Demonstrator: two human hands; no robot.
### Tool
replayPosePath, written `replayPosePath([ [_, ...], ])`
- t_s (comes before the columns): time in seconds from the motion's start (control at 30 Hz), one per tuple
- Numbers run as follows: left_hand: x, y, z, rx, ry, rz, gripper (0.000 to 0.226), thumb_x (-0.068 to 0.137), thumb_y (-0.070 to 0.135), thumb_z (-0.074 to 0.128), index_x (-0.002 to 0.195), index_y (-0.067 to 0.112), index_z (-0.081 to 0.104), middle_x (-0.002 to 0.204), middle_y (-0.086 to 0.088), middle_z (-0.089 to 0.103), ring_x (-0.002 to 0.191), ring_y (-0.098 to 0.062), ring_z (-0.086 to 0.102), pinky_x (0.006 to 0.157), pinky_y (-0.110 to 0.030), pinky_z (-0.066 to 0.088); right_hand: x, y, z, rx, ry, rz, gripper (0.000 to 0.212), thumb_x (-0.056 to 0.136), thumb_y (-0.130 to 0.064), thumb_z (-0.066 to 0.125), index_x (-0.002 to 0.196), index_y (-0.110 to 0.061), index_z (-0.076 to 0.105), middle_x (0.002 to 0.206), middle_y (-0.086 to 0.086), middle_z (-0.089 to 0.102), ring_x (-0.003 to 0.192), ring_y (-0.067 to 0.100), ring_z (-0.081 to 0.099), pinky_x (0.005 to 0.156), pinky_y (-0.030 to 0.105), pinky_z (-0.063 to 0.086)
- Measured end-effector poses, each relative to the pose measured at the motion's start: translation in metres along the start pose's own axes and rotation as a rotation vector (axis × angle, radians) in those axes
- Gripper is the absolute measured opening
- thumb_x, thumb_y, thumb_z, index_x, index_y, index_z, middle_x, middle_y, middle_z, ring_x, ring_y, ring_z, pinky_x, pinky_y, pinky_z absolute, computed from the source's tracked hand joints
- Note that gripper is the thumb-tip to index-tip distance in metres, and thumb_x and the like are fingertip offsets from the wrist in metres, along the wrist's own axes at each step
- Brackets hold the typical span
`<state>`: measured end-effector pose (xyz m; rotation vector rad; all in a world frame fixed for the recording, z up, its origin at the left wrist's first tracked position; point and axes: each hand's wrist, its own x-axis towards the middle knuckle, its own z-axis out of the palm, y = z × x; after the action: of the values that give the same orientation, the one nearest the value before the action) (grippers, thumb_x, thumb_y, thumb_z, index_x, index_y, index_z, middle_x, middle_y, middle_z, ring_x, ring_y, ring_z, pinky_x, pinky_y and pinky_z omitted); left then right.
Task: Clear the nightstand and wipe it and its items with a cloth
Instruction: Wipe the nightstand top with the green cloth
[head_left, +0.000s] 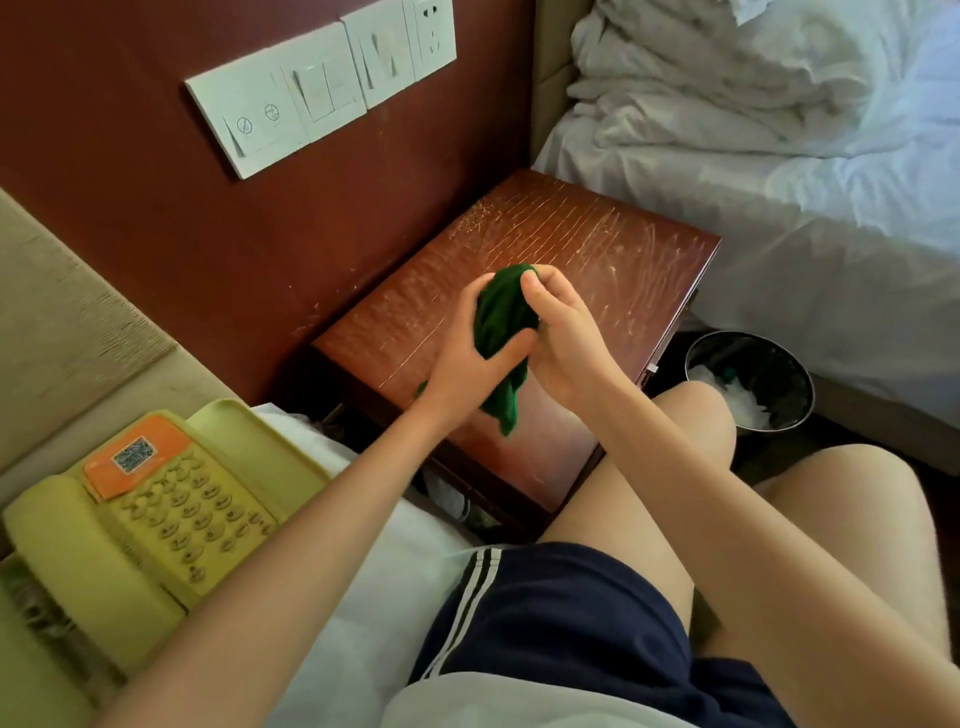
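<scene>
A dark green cloth (503, 322) is bunched up between both my hands, just above the scratched brown top of the nightstand (623, 249). My left hand (467, 364) grips the cloth from the left, its thumb pressed across the lower part. My right hand (563, 332) holds it from the right, fingers curled over the top. A tail of the cloth hangs down under my hands. A yellow telephone (156, 519) with an orange label lies on the white bedding at the lower left, off the nightstand.
A switch and socket panel (322, 88) is on the red-brown wall behind the nightstand. A bed with rumpled white sheets (779, 130) stands to the right. A black waste bin (748, 379) with a clear liner sits between them. My bare knees are in front.
</scene>
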<state>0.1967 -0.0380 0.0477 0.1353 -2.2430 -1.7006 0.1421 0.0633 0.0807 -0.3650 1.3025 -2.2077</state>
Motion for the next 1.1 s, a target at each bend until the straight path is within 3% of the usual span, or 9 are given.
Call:
replayPosePath([
  [0.13,0.0,-0.006,0.009,-0.022,0.216,-0.019,0.047,0.094,0.024,0.056,0.135,0.031,0.035,0.136,0.004,0.047,0.124,-0.006,0.046,0.102,-0.026,0.043,0.004,0.007,0.004,-0.032,0.025,0.031,0.015,0.1,-0.012,0.041,0.101,-0.012,0.055,0.088,0.002,0.063,0.078,0.009,0.064,0.072,0.024,0.052],
  [0.27,-0.001,-0.019,-0.003,0.099,0.27,-0.047,0.029,0.096,0.018,0.052,0.124,0.022,0.052,0.115,0.012,0.058,0.108,0.006,0.052,0.094,-0.018,0.045,0.01,0.022,0.0,-0.652,0.057,-0.038,0.013,0.098,-0.016,0.046,0.108,-0.02,0.053,0.094,-0.007,0.06,0.08,0.002,0.058,0.066,0.012,0.049],
  [0.37,-0.004,-0.026,-0.017,0.087,0.198,-0.13,0.024,0.094,0.013,0.054,0.116,0.018,0.059,0.103,0.015,0.061,0.098,0.005,0.058,0.086,-0.016,0.047,0.018,0.037,-0.002,-0.696,0.134,-0.002,0.011,0.097,-0.022,0.05,0.104,-0.015,0.055,0.088,-0.004,0.057,0.068,0.003,0.053,0.054,0.011,0.045],
  [0.5,-0.007,-0.036,-0.045,0.026,0.255,-0.254,0.031,0.093,0.004,0.05,0.117,0.023,0.057,0.109,0.015,0.06,0.102,0.002,0.056,0.086,-0.008,0.044,0.028,0.055,-0.008,-0.757,0.087,0.024,0.012,0.096,-0.026,0.051,0.104,-0.018,0.055,0.092,-0.004,0.06,0.075,0.009,0.056,0.067,0.02,0.047],
  [0.63,0.001,-0.066,-0.101,0.353,0.41,-0.296,0.044,0.087,-0.002,0.047,0.124,0.017,0.059,0.123,0.002,0.059,0.116,-0.013,0.053,0.101,-0.024,0.041,0.028,0.075,-0.024,-0.923,0.014,0.06,0.018,0.097,-0.025,0.048,0.114,-0.019,0.052,0.091,-0.015,0.053,0.07,0.004,0.051,0.062,0.016,0.043],
  [0.77,0.013,-0.091,-0.146,0.767,0.419,-0.418,0.044,0.088,0.002,0.048,0.125,0.024,0.058,0.12,-0.007,0.056,0.11,-0.03,0.053,0.095,-0.038,0.042,0.024,0.09,-0.04,-1.054,-0.006,0.078,0.024,0.098,-0.014,0.044,0.12,-0.015,0.052,0.101,-0.009,0.054,0.076,-0.006,0.05,0.064,0.007,0.039],
  [0.83,0.019,-0.104,-0.155,0.865,0.411,-0.454,0.044,0.089,0.002,0.048,0.127,0.023,0.056,0.124,-0.008,0.053,0.109,-0.033,0.053,0.092,-0.04,0.042,0.021,0.095,-0.046,-1.135,-0.02,0.052,0.027,0.097,-0.012,0.044,0.124,-0.012,0.051,0.104,-0.005,0.057,0.081,-0.001,0.052,0.07,0.011,0.041],
  [0.97,0.024,-0.131,-0.161,0.923,0.404,-0.527,0.046,0.089,0.0,0.047,0.129,0.022,0.055,0.129,-0.008,0.051,0.11,-0.035,0.052,0.088,-0.041,0.042,0.018,0.106,-0.063,-1.336,-0.09,-0.079,0.028,0.095,-0.011,0.047,0.122,-0.012,0.055,0.117,0.003,0.06,0.112,0.023,0.051,0.098,0.039,0.04],
  [1.1,0.019,-0.145,-0.154,0.926,0.403,-0.498,0.055,0.086,-0.004,0.049,0.135,0.021,0.051,0.134,-0.004,0.05,0.113,-0.032,0.052,0.089,-0.041,0.044,0.015,0.111,-0.079,-1.516,-0.13,-0.149,0.037,0.095,-0.014,0.048,0.131,-0.013,0.051,0.136,0.005,0.051,0.131,0.025,0.039,0.11,0.038,0.021],
])
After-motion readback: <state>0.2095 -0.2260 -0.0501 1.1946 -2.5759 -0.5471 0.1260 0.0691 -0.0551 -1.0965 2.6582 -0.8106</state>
